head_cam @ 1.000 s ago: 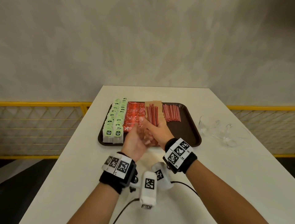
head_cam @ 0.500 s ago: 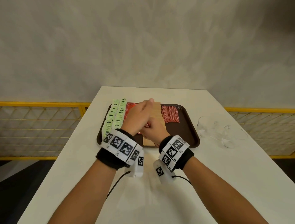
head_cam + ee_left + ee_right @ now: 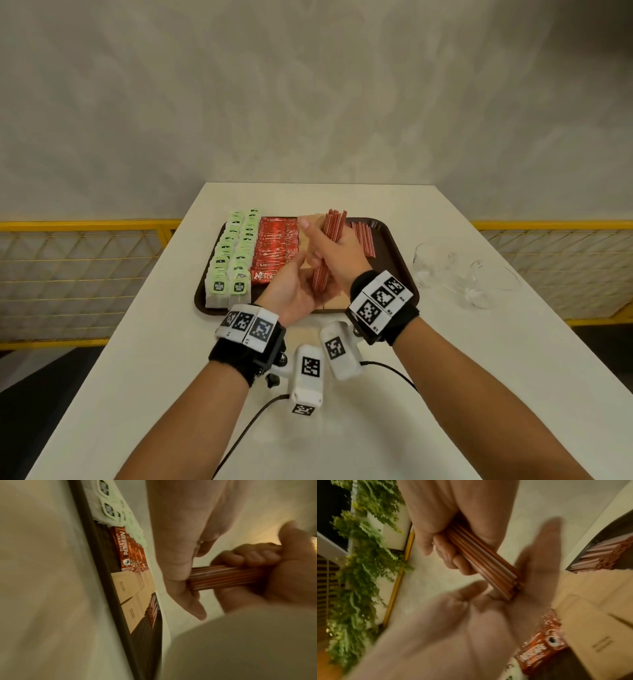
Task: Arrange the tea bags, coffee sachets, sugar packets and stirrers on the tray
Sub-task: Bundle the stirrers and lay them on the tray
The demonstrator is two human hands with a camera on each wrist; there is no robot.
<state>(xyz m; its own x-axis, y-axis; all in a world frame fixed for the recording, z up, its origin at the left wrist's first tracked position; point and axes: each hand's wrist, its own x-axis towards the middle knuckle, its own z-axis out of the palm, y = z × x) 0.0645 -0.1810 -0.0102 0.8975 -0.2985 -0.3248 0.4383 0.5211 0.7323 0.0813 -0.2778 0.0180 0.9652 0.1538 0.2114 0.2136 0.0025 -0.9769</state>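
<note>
A dark brown tray (image 3: 394, 246) lies on the white table. It holds rows of green tea bags (image 3: 236, 250), red coffee sachets (image 3: 274, 246), brown sugar packets (image 3: 337, 301) and a small pile of red stirrers (image 3: 363, 236). Above the tray my right hand (image 3: 339, 253) grips a bundle of red stirrers (image 3: 330, 236), tilted nearly upright. My left hand (image 3: 294, 286) is open, its palm turned up against the bundle's lower end. The left wrist view shows the bundle (image 3: 223, 577) butting my left hand (image 3: 180, 550). In the right wrist view the bundle's end (image 3: 488, 572) meets the left palm (image 3: 513, 599).
Clear plastic cups (image 3: 445, 270) lie on the table right of the tray. Yellow mesh railings (image 3: 85, 267) run along both sides below table level. Camera cables (image 3: 246, 431) trail over the near part of the table. Bare tray floor (image 3: 390, 267) shows right of the stirrer pile.
Half a second ago my left hand was above my right hand, over the bundle's top. It has dropped below, palm up against the lower end. The bundle now stands higher.
</note>
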